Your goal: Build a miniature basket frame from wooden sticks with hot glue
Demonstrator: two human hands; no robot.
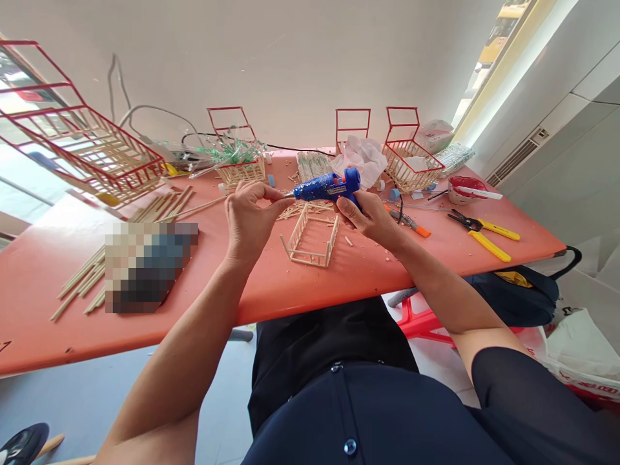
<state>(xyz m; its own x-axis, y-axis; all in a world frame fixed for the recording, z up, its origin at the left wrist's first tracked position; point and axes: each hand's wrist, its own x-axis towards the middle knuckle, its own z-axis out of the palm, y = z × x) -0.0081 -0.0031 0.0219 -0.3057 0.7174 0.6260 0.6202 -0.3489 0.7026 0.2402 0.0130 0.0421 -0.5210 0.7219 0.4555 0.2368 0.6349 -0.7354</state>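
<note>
My right hand is wrapped round the handle of a blue hot glue gun, whose nozzle points left. At that nozzle tip, the thumb and forefinger of my left hand are pinched together; whatever is between them is too small to make out. Below the glue gun, a small unfinished frame of wooden sticks stands on the orange table, with low upright sticks along its sides. Loose short stick pieces are scattered just behind the frame.
Small stick carts with red handles line the wall, with a larger one at left. Long wooden sticks lie beside a blurred dark object. Yellow-handled pliers, an orange-tipped cutter and a red bowl are at right.
</note>
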